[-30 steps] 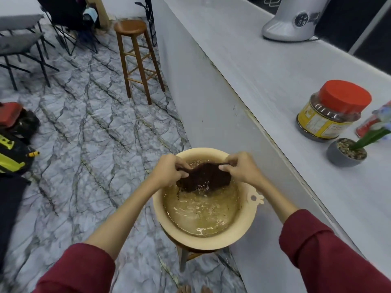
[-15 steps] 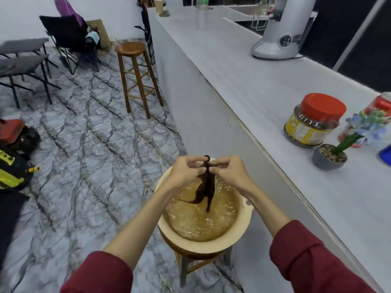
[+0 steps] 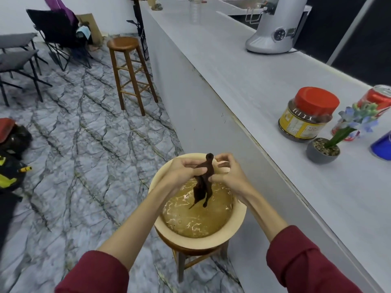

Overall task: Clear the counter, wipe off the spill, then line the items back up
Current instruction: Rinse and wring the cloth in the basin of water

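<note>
A wet dark brown cloth (image 3: 203, 182) hangs twisted above a beige basin (image 3: 240, 216) of murky water, which rests on a low wooden stool. My left hand (image 3: 182, 171) and my right hand (image 3: 227, 174) both grip the cloth's upper part, side by side over the basin. On the white counter (image 3: 254, 85) to the right stand a red-lidded jar (image 3: 307, 114), a small potted plant (image 3: 323, 150), a red can (image 3: 376, 102) and a blue object (image 3: 383, 145) at the frame's edge.
A silver appliance (image 3: 275, 26) stands further back on the counter, with a clear bottle (image 3: 194, 9) beyond it. A tall wooden stool (image 3: 129, 70) is on the marble floor beside the counter. Folding chairs (image 3: 19, 60) and bags (image 3: 10, 153) are at the left.
The cloth went from spread in the water to lifted and twisted into a thin rope between both hands. My view has tilted up, showing more of the counter.
</note>
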Demonstrator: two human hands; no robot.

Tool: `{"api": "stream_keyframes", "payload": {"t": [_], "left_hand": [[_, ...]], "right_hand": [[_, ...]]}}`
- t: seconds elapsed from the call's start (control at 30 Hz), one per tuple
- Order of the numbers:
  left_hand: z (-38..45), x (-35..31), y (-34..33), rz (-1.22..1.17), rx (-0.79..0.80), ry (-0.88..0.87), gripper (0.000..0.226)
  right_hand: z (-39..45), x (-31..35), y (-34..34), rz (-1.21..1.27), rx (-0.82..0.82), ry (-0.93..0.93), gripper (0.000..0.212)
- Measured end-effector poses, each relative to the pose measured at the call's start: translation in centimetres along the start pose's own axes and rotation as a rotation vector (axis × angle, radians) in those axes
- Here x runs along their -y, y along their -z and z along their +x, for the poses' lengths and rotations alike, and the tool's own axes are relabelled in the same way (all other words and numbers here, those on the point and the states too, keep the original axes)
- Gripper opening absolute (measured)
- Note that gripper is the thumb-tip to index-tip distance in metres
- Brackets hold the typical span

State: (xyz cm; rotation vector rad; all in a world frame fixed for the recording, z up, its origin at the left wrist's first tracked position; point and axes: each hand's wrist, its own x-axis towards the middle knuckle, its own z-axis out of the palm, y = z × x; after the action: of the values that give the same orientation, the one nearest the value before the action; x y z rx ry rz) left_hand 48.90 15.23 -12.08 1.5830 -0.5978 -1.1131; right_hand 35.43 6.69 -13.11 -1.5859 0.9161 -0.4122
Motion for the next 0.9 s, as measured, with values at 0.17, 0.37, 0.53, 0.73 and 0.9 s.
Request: {"api": "stream_keyframes", "payload": {"t": [0.17, 0.37, 0.53, 0.73, 0.9], "left_hand": [[0.0, -1.1, 0.8, -0.097, 0.096, -0.063, 0.019], [1.4, 1.6, 0.2, -0.657, 0.138, 0.086, 0.035], [2.3, 2.4, -0.8, -0.880, 0.123, 0.140, 0.038], [2.8, 4.1, -0.6, -0.545, -0.083, -0.002, 0.012], [2.9, 3.9, -0.6, -0.528, -0.070, -0.082, 0.012]], "right_hand": [[-0.2, -2.1, -0.5, -0.043, 0.246, -0.006, 0.068], [0.5, -2.8, -1.4, 0.102, 0.169, -0.065, 0.029], [0.4, -3.8, -1.6, 0.105, 0.174, -0.113, 0.044], [0.6, -4.2, -0.6, -0.025, 0.231, -0.188, 0.022], [0.9, -4.4, -1.4, 0.153, 0.192, -0.219, 0.030]]}}
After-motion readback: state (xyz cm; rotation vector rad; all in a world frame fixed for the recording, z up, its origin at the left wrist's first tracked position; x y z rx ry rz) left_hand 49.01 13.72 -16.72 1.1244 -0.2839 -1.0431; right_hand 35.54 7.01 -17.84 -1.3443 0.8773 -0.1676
